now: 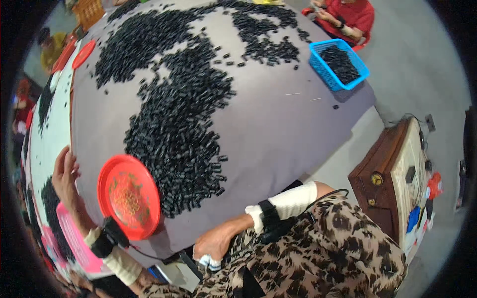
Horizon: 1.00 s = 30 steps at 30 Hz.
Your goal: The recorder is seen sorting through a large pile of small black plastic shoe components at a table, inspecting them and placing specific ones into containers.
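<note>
Head view looking down: the left hand point(65, 175) is lying open with fingers stretched out, resting on the left edge of the grey table point(278, 129), right by the seam where a white table point(52, 124) is butting up against it. It's gripping nothing. Just right of that wrist, a red plate point(129, 196) is sitting on the grey top with some small yellowish bits in it, and it's tilting a little toward the table's near edge. The right hand point(214, 243) is hanging down below the near edge of the table, close to the body, fingers curling around something small and white; can't tell what it is exactly. Both wrists are wearing black straps with cables over pale sleeves.

Beyond the plate, a huge pile of small black pieces point(184, 114) is spreading from beside the plate's right rim all the way up across the grey table. A pink tray point(74, 241) is lying near the left forearm. Further out, a blue basket point(339, 64) full of the same black pieces is sitting at the far right edge, and a person in a red shirt point(350, 17) is sitting behind it. A brown wooden cabinet point(382, 179) is standing on the floor to the right, well apart from the table
</note>
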Motion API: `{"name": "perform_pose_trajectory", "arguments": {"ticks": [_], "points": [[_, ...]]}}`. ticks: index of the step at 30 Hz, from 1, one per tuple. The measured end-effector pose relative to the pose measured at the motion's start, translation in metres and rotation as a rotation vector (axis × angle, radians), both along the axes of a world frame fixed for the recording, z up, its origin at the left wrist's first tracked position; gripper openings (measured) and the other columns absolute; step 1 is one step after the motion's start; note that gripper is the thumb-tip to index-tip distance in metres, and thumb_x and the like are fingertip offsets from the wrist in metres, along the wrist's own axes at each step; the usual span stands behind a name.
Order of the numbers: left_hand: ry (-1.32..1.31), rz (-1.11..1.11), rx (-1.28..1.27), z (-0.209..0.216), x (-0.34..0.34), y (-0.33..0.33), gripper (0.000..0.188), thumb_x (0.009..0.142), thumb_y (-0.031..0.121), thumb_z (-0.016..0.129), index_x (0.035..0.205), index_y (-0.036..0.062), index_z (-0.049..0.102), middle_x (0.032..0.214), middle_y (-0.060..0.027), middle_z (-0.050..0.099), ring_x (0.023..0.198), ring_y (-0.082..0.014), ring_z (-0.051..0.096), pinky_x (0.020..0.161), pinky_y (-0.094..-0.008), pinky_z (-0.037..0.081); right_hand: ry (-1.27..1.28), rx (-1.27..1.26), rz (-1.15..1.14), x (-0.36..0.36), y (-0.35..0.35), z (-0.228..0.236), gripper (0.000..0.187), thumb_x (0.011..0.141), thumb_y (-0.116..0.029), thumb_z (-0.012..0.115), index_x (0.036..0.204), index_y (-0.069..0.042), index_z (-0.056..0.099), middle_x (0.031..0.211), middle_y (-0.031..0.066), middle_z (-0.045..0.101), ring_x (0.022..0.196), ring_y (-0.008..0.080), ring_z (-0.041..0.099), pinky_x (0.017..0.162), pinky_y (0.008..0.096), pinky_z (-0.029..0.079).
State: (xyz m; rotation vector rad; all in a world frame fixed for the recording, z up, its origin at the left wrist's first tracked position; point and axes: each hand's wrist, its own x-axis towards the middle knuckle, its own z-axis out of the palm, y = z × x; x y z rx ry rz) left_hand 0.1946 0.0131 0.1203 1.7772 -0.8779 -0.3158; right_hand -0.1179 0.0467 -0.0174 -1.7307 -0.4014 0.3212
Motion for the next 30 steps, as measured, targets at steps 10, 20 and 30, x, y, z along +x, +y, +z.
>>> {"name": "perform_pose_trajectory", "arguments": {"ticks": [10,20,30], "points": [[0.074,0.112,-0.025,-0.003,0.016,0.022,0.034,0.084,0.027,0.059,0.111,0.0067,0.058,0.086,-0.0002,0.056,0.071,-0.0054,0.049,0.059,-0.0179,0.039,-0.01,-0.062,-0.226,-0.022,-0.011,-0.014,0.018,0.058,-0.007,0.056,0.071,0.005,0.054,0.067,0.0188,0.058,0.06,0.0305,0.054,0.053,0.0416,0.041],[0.468,-0.003,-0.034,-0.07,-0.083,0.02,0.025,0.084,0.018,0.059,0.101,0.0005,0.06,0.077,-0.0022,0.059,0.064,-0.0068,0.051,0.056,-0.0184,0.041,0.376,-0.036,-0.04,-0.092,-0.095,0.046,0.021,0.069,-0.005,0.062,0.091,-0.004,0.059,0.073,0.0067,0.063,0.065,0.0176,0.059,0.058,0.0313,0.046],[0.153,-0.196,0.217,-0.116,-0.164,-0.005,0.02,0.08,0.013,0.061,0.093,-0.0018,0.062,0.076,-0.0079,0.064,0.067,-0.0127,0.057,0.062,-0.0258,0.046,0.341,0.007,-0.791,-0.092,-0.142,0.036,0.007,0.077,-0.01,0.056,0.076,-0.004,0.054,0.062,-0.0019,0.053,0.057,0.0054,0.046,0.054,0.0244,0.039]]}}
